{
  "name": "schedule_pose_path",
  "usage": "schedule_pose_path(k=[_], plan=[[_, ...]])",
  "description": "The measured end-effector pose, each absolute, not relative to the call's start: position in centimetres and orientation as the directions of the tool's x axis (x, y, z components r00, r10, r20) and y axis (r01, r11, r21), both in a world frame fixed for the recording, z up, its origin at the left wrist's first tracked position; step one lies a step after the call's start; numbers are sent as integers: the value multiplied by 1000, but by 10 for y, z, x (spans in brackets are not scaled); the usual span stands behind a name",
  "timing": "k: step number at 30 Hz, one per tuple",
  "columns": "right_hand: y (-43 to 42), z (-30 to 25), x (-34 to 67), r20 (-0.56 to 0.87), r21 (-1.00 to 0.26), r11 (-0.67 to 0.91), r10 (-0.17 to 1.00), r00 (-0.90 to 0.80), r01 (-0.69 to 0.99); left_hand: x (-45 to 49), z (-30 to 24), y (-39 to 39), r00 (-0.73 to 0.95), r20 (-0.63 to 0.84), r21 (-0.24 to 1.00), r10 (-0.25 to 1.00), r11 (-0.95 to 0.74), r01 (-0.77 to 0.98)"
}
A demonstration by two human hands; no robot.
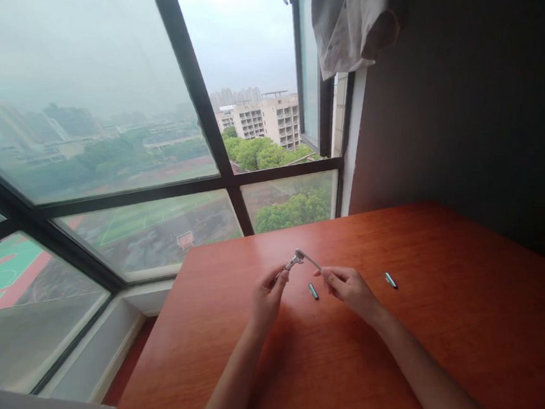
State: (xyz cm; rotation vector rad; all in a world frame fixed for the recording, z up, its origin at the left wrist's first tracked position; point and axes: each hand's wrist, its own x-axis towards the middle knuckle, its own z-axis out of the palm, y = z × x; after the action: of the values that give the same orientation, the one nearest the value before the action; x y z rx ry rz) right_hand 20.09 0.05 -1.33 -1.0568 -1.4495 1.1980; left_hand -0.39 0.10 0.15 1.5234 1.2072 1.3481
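Note:
My left hand [267,297] is closed around a silver razor handle [293,262], with its head end pointing up and to the right. My right hand [351,287] pinches a slim pale stick [312,262] that looks like a small brush. The stick's far tip meets the head end of the razor handle, above the table. Just below, between my hands, lies a teal and black razor cartridge [313,291]. A second razor cartridge [390,281] rests to the right of my right hand.
Both forearms reach over a reddish-brown wooden table [208,337]. Behind its far edge stand dark-framed windows [229,179], one pane swung open. A grey cloth [356,19] hangs at the upper right, beside a dark wall [458,99].

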Motion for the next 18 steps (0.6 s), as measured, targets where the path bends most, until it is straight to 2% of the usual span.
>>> schedule_pose_path(k=[8,18], plan=[[0,-13,199,76,-997,70,959,-272,-33,-8,5,2,-114,354,916,928,-319,245],[-1,-12,198,52,-998,44,966,-255,-33,-6,6,1,28,453,846,891,-439,303]])
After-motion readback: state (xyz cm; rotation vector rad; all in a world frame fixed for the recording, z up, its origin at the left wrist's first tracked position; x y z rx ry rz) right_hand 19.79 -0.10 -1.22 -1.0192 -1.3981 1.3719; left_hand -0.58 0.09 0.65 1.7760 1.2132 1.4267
